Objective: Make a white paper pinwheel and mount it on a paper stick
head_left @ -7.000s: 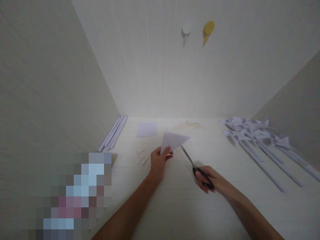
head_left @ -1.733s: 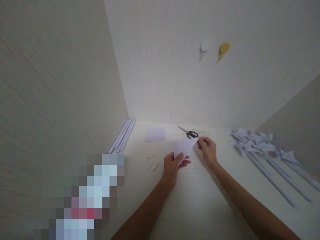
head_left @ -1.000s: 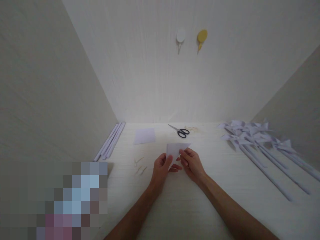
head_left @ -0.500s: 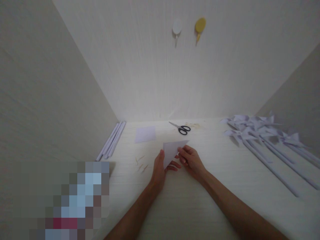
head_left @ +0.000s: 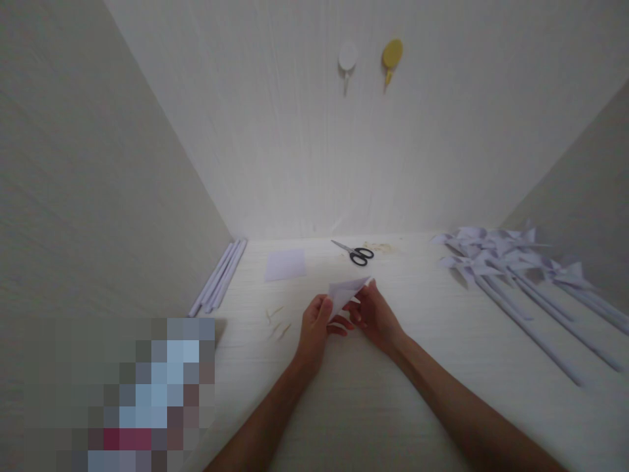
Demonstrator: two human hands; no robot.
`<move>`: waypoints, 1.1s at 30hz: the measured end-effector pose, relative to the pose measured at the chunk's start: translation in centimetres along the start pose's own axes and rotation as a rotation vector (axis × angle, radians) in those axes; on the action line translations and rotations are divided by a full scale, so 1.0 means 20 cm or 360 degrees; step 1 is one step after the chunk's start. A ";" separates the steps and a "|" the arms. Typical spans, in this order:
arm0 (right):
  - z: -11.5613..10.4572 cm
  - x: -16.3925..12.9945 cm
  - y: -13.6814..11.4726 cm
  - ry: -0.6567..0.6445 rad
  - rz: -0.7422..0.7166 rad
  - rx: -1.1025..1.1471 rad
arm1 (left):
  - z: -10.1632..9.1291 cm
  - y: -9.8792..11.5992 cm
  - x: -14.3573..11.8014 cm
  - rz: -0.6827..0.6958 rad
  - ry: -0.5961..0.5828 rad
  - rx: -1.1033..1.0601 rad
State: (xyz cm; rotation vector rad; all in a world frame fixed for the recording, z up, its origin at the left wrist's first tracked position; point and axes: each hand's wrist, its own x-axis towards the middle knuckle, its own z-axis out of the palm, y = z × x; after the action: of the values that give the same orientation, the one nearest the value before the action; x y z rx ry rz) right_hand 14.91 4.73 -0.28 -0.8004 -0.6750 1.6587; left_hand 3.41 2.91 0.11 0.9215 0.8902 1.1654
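While both hands work at mid-table, the big picture first: pale wood-grain table (head_left: 373, 406) boxed in by matching walls at back and both sides; lit brightest at the back edge. Right side holds a row of finished paper pinwheels (head_left: 496, 259) on long rolled stems, lying fanned toward the near right; left back corner has a bundle of rolled paper sticks (head_left: 219, 278) against the wall; a flat paper square (head_left: 285, 264) lies just beside them; black-handled scissors (head_left: 354, 252) lie shut near the back wall, well apart from the hands; two wall hooks up high, white hook (head_left: 346, 59) and yellow hook (head_left: 392, 56); a few small wooden pins (head_left: 276, 321) lie left of the hands.

Workpiece: folded paper triangle (head_left: 346, 293), lifted just off the table between the hands; left hand (head_left: 314, 324) curled, thumb and fingers pinching the lower left corner; right hand (head_left: 376, 314) curled too, fingertips nipping the right edge near the tip; neither hand holds anything else.

Judgement on the step, which looks like opening the fold: keep the left pinch fixed as anchor; peel one layer only with the right, slowly; don't crush the creases; keep the paper low over the table so it can be laid flat; cut slits, if any, can tear at their ends if pulled sideways.
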 end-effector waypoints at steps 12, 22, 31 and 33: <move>0.02 -0.02 -0.04 0.0100 0.0080 0.0135 | -0.02 -0.02 0.00 0.0037 0.0048 0.0022; 0.02 -0.02 -0.03 0.0111 0.0003 0.0081 | -0.03 -0.02 0.03 0.0004 0.0318 -0.0100; -0.02 0.00 0.00 0.0358 -0.0117 -0.0066 | -0.05 -0.02 0.03 0.0005 0.0190 -0.0131; -0.02 0.00 0.00 0.0367 -0.0125 -0.0060 | -0.05 -0.02 0.03 -0.0009 0.0189 -0.0114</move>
State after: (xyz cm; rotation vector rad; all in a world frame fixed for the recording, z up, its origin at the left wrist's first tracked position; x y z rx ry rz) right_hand 15.27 4.77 -0.57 -0.9635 -0.5693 1.4594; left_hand 2.75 3.50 -0.68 0.7974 0.9396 1.2497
